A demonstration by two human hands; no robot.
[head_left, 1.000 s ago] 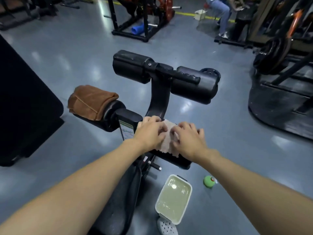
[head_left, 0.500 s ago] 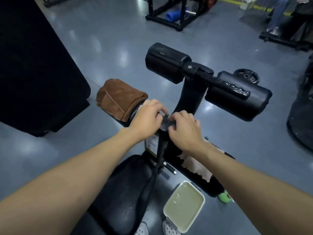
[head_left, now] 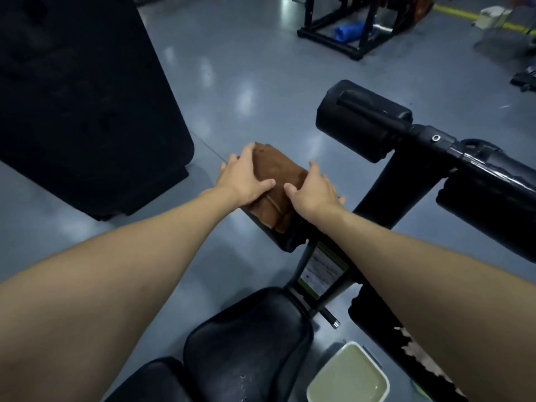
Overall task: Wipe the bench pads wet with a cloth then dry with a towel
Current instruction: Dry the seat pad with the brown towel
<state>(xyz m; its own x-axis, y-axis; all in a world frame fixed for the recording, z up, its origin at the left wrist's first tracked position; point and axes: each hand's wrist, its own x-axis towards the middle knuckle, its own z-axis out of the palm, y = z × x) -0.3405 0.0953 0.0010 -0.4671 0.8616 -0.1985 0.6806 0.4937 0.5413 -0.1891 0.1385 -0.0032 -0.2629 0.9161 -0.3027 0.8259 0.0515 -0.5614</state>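
Observation:
A folded brown towel (head_left: 280,184) lies on top of the bench's lower left roller pad (head_left: 278,239). My left hand (head_left: 243,178) holds its left side with the thumb lying across the top. My right hand (head_left: 314,188) holds its right side, thumb pointing in toward the left hand. The pale wet cloth (head_left: 417,353) hangs over the lower right roller pad at the bottom right, partly hidden by my right forearm. The black seat pad (head_left: 249,338) is below my arms, with a few droplets on it.
A tub of cloudy water (head_left: 348,375) stands on the floor beside the seat. The upper roller pads (head_left: 362,120) and black post (head_left: 385,192) rise to the right. A large black pad (head_left: 72,97) fills the left. A rack (head_left: 348,33) stands far back.
Both hands left the pale cloth on the right roller, crossed the post and moved left onto the brown towel. My view turned left with them.

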